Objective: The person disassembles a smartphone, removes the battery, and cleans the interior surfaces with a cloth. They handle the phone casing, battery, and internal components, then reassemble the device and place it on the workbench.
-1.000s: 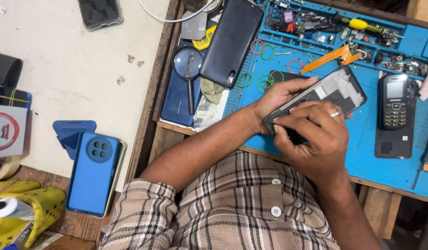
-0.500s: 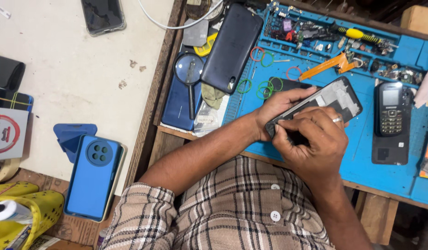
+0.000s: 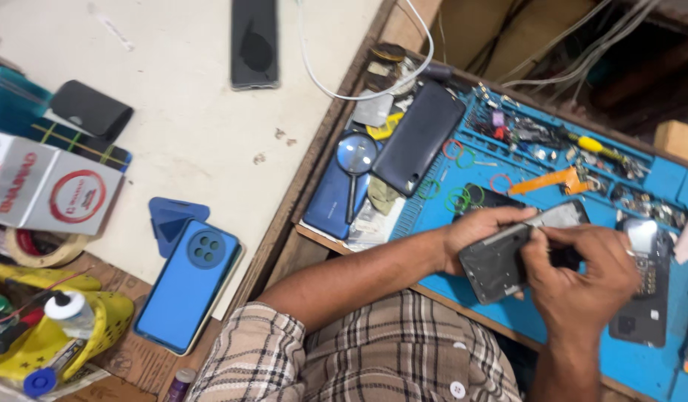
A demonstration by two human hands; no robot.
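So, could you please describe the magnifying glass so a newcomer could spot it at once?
Find the blue mat. Just off its left edge a dark blue phone lies face down, and the magnifying glass rests on it. It is the only round clear lens with a black handle.

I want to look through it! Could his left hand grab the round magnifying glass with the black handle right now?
Probably not yet: the left hand is holding the opened grey phone. The magnifying glass lies uncovered close by.

White worktop [image 3: 173, 112] — wooden bench edge [image 3: 299, 208] — dim, perhaps shelving behind.
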